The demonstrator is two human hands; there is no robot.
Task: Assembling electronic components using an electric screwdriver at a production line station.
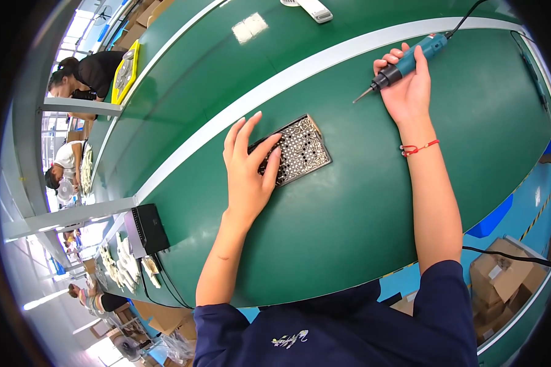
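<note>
Two bare hands, one electric screwdriver (pixel 431 46) and one shallow tray (pixel 306 172) were at the green bench (pixel 343 232); the tray held small metal pieces (pixel 311 147) too numerous and tiny to count. One red bracelet (pixel 420 148) circled the right wrist. The tray lay slightly tilted in plan, near the bench's middle, its left part beneath the left hand (pixel 249 165). That hand reached forward, back upward, its fingers spread and the thumb and index tips slightly apart over the tray; whether they touched the pieces could not be told. The right hand (pixel 410 92), palm up and forearm extended, gripped the screwdriver between thumb and curled fingers, its bit pointing down-left.
</note>
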